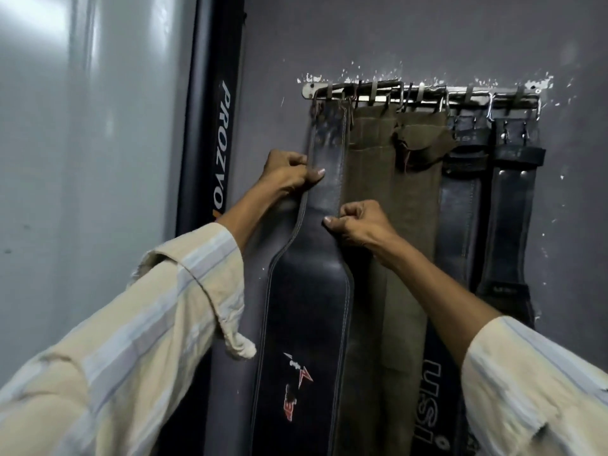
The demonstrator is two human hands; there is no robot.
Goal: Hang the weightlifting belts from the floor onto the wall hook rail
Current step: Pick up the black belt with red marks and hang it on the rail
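A dark leather weightlifting belt [306, 311] with a red and white logo hangs at the left end of the metal hook rail [424, 95] on the grey wall. My left hand [289, 174] grips the belt's narrow strap at its left edge, thumb across the front. Lower down, my right hand [358, 222] pinches the strap's right edge. The belt's buckle end sits at the leftmost hooks. To its right hang an olive fabric belt [391, 199] and two black leather belts [460, 199] [513, 205].
A tall black padded post [214, 143] with PROZVO lettering stands just left of the rail, beside a pale glossy panel [82, 143]. White paint chips mark the wall around the rail. The floor is out of view.
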